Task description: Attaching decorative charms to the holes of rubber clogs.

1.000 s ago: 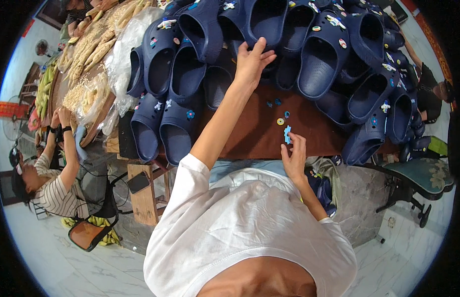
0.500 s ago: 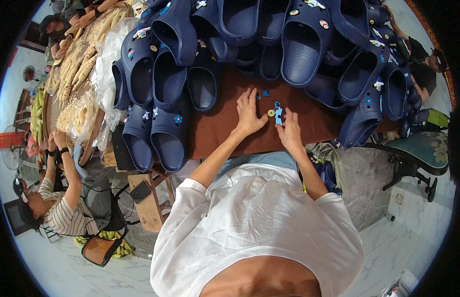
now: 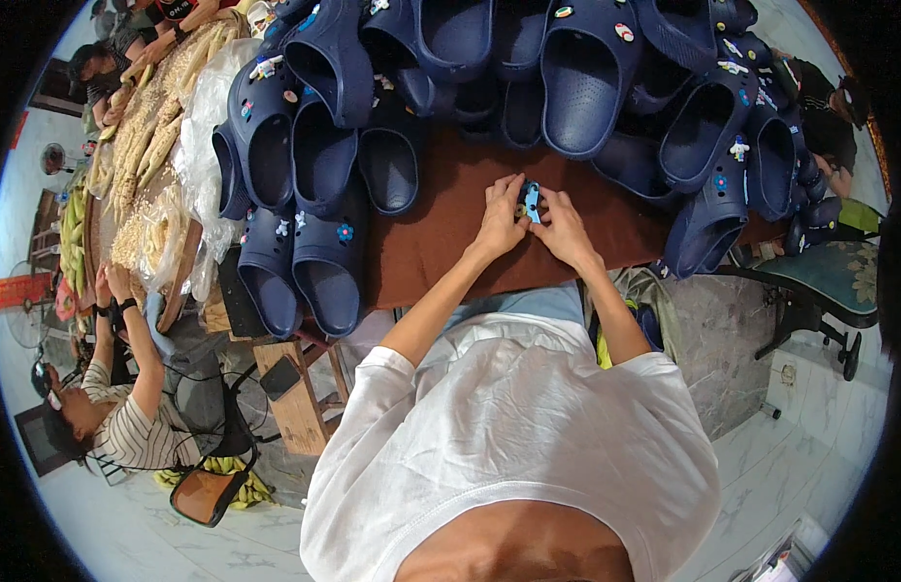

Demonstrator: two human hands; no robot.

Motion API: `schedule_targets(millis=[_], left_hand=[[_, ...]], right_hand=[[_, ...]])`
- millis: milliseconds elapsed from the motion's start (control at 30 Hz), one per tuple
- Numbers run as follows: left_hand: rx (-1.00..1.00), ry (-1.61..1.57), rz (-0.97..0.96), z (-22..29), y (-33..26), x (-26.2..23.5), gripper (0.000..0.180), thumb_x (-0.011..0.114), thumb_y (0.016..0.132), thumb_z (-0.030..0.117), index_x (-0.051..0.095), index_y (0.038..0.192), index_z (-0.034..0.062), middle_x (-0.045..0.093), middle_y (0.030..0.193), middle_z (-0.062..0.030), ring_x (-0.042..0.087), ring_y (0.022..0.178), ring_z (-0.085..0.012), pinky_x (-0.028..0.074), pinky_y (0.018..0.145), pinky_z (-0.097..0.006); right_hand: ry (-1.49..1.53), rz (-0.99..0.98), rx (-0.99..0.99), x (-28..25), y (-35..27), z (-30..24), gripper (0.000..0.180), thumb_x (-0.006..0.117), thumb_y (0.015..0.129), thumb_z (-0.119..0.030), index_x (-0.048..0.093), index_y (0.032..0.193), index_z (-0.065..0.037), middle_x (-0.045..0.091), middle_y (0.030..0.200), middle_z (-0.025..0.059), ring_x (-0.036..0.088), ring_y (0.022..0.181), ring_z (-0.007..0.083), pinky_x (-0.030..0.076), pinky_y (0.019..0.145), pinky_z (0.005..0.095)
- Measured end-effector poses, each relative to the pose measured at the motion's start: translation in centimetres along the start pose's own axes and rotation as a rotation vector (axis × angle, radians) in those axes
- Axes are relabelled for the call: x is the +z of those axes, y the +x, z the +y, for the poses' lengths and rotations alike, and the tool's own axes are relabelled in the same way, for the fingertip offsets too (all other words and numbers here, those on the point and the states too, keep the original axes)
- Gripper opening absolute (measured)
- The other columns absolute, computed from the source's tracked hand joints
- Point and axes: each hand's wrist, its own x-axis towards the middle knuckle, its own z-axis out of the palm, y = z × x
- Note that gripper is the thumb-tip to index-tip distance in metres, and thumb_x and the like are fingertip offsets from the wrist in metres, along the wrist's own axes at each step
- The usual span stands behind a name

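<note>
Over the brown cloth (image 3: 441,247), my two hands have come together around a small cluster of shoe charms. My left hand (image 3: 501,218) is curled against the cluster's left side, with its fingers close together. From the right, my right hand (image 3: 564,231) presses its bent fingers to the same cluster. A light-blue charm (image 3: 533,202) shows between my fingertips, with darker blue and yellow bits by it. My fingers partly hide the other charms. Navy clogs surround the cloth; one clog (image 3: 586,92) stands just beyond my hands, and another clog (image 3: 326,276) with a flower charm lies left.
Navy clogs (image 3: 704,136) are heaped at the back and right. At left, a round table (image 3: 183,267) bears corn cobs and kernels, with people working there. A phone (image 3: 280,376) lies on a wooden stool (image 3: 300,427). An office chair (image 3: 829,286) stands at right.
My hands have moved closer together and slightly farther from me. The spread-out charms are now gathered between my fingers, and the light-blue one is partly covered.
</note>
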Motion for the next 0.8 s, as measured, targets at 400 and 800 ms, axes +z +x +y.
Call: schedule_targets(millis=[400,800], left_hand=[[-0.081,0.177,0.352,1.8,-8.9,-0.4,0.056,0.064,0.081,0.006,0.049,0.135,0.0066,0.038,0.139,-0.0255,0.035,0.126,-0.0429,0.034,0.105,-0.049],[0.004,0.4,0.494,2.1,-10.4,1.2,0.056,0.067,0.069,0.013,0.056,0.124,0.0049,0.05,0.131,-0.0211,0.048,0.119,-0.0388,0.038,0.102,-0.049]], right_hand=[[0.229,0.608,0.206,-3.6,-17.0,13.1,0.003,0.06,0.089,-0.006,0.058,0.091,-0.004,0.053,0.07,0.0006,0.05,0.059,0.01,0.045,0.055,0.0273],[-0.82,-0.353,0.779,2.9,-33.0,42.7,0.088,0.075,0.072,-0.056,0.048,0.124,0.009,0.048,0.127,0.026,0.045,0.12,0.0439,0.044,0.097,0.0501]])
